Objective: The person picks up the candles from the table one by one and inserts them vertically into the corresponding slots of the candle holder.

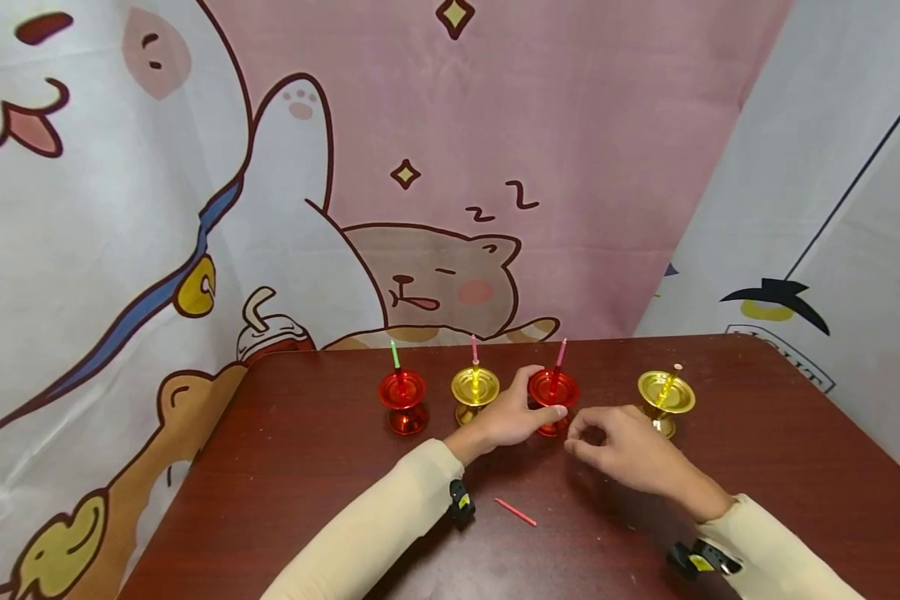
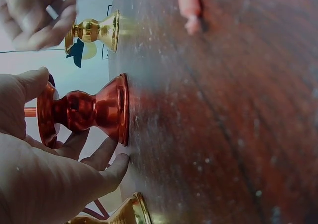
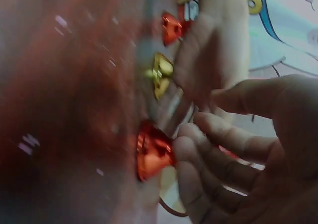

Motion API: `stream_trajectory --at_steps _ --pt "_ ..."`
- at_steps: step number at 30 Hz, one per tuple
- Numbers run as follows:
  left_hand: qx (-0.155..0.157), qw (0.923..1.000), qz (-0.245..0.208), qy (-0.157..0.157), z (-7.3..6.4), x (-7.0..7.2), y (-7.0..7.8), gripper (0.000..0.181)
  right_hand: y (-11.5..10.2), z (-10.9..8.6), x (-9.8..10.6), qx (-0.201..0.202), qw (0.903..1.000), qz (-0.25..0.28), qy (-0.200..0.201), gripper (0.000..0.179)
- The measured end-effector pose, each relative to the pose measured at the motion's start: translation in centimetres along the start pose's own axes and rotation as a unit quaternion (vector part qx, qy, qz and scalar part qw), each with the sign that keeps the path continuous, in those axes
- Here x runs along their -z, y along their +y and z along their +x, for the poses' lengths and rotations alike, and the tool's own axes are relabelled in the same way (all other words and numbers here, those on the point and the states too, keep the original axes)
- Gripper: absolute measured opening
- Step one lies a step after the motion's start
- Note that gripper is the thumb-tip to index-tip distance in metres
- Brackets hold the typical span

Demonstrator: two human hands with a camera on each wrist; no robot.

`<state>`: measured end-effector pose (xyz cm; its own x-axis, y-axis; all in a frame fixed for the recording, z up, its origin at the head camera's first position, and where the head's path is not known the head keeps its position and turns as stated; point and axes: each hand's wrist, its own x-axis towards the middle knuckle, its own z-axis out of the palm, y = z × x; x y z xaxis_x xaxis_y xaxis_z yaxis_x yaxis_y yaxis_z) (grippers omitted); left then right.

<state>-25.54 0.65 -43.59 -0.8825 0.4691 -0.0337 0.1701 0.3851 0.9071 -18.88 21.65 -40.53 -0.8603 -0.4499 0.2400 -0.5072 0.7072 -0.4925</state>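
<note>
My left hand [image 1: 512, 410] grips a red metal candle holder [image 2: 82, 110], thumb at its dish rim and fingers around its far side. A thin pink candle [image 1: 561, 357] stands upright in that holder. My right hand [image 1: 624, 446] hovers just right of it, fingers loosely curled with nothing between them. Beyond the right hand, a gold candle holder [image 1: 671, 392] is partly hidden and bears a short stick with a pinkish top. Left of the left hand stand another gold candle holder [image 1: 465, 387] with a pink candle [image 1: 475, 350] and a red candle holder [image 1: 407, 421] with a green candle [image 1: 395, 354].
A loose red candle [image 1: 515, 512] lies on the dark brown table [image 1: 307, 500], nearer me than the holders. Behind the table's back edge hangs a cartoon-printed cloth [image 1: 585, 167]. Both sleeves carry dark wrist straps [image 1: 461, 502].
</note>
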Motion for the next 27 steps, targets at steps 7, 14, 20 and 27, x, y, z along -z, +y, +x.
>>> stream_trajectory --at_steps 7,14,20,27 --pt "0.003 1.0000 -0.009 0.000 0.1 -0.1 0.1 0.078 0.0 -1.7 -2.1 0.024 0.9923 0.082 -0.090 0.009" --pt "-0.012 0.9996 -0.022 -0.012 0.0 0.2 0.3 0.078 -0.6 -1.6 -3.8 0.054 0.9843 0.121 -0.116 0.020" --pt "-0.014 0.9994 -0.027 -0.017 0.1 0.3 0.2 0.078 -1.4 -0.7 -4.8 0.072 0.9782 0.133 -0.143 0.026" --pt "-0.017 0.9995 -0.026 -0.003 0.1 -0.1 0.1 0.078 -2.3 -0.1 -5.6 0.072 0.9779 0.123 -0.153 0.024"
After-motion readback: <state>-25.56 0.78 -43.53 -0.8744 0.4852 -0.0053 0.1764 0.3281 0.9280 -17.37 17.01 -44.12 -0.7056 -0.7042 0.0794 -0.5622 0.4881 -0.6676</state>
